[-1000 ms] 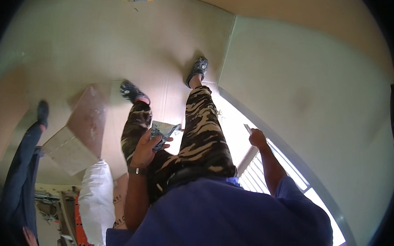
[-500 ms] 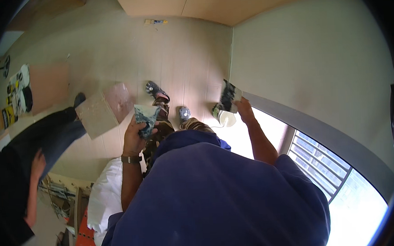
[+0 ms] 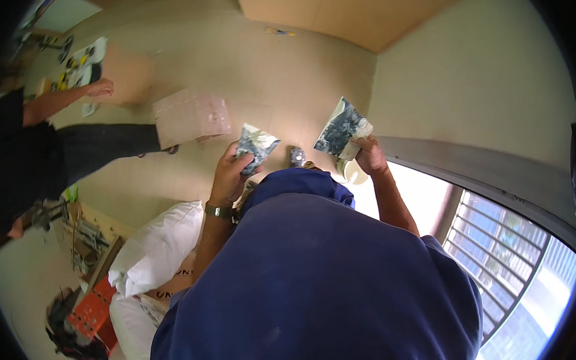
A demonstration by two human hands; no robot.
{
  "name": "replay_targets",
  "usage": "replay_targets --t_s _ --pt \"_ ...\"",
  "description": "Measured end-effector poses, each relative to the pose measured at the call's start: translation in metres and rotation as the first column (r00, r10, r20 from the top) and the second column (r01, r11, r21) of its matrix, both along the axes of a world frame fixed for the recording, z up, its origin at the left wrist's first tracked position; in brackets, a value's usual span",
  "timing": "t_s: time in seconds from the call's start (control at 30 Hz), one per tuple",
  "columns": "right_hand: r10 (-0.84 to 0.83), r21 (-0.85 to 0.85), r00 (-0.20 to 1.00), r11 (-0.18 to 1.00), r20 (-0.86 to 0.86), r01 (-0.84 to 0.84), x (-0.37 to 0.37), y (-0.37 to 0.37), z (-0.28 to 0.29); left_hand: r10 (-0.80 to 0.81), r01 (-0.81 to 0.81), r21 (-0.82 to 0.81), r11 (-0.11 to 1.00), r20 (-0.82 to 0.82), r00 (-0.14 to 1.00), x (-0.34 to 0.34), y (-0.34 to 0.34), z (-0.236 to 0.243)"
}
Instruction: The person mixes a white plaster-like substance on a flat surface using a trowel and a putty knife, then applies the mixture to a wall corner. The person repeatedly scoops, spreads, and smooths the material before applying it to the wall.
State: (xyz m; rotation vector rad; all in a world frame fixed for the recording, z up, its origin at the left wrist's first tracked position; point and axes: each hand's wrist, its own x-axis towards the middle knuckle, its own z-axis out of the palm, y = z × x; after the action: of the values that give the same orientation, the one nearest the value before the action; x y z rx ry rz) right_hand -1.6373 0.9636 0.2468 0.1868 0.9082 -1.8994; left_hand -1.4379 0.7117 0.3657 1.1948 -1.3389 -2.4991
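Note:
In my left hand (image 3: 228,176) is a putty knife (image 3: 258,142), its blade smeared dark and white, with my fingers wrapped round its lower end. My right hand (image 3: 370,155) grips a wider putty knife (image 3: 339,130) by its pale end. Its broad, dark, stained blade points up and to the left. The two tools are held apart in front of my body, neither touching the wall. Below my right hand stands a whitish bucket (image 3: 354,171), partly hidden by the hand and tool. A spattered shoe of mine (image 3: 297,156) shows between the hands.
A co-worker's arm (image 3: 56,105) and dark trouser leg (image 3: 110,149) are at the left, by a pale box (image 3: 190,116). White sacks (image 3: 158,249) lie at my left. A brush (image 3: 280,32) lies on the far floor. On the right are a plain wall (image 3: 471,72) and barred window (image 3: 499,234).
My view has turned, shifting the room in the picture. Both hands still hold their putty knives, now nearer each other. The co-worker's arm has swung out over the floor.

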Motion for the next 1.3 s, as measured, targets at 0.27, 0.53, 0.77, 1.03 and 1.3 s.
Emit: replay_targets --t_s 0.27,0.53,0.77,1.03,1.3 --pt "0.182 -0.092 0.898 0.967 -0.401 -0.236 -0.032 -0.017 0.066 0.194 -0.200 -0.014 0.980 -0.169 0.966 0.002 0.085 0.078" --pt "0.304 0.056 0.591 0.915 -0.747 -0.400 -0.026 -0.025 0.227 0.425 -0.434 0.047 0.900 -0.313 0.849 0.000 0.146 0.145" --pt "0.190 0.124 0.062 0.820 -0.980 -0.559 0.010 -0.046 0.256 0.570 -0.587 0.063 0.807 -0.340 0.748 0.014 0.150 0.155" --pt "0.099 0.169 -0.176 0.879 -0.979 -0.446 0.025 -0.068 0.219 0.510 -0.529 0.054 0.847 -0.360 0.781 0.040 0.143 0.135" --pt "0.528 0.472 0.104 0.818 -0.843 -0.330 -0.035 -0.042 0.119 0.384 -0.448 -0.080 0.891 -0.394 0.835 0.018 0.112 0.125"
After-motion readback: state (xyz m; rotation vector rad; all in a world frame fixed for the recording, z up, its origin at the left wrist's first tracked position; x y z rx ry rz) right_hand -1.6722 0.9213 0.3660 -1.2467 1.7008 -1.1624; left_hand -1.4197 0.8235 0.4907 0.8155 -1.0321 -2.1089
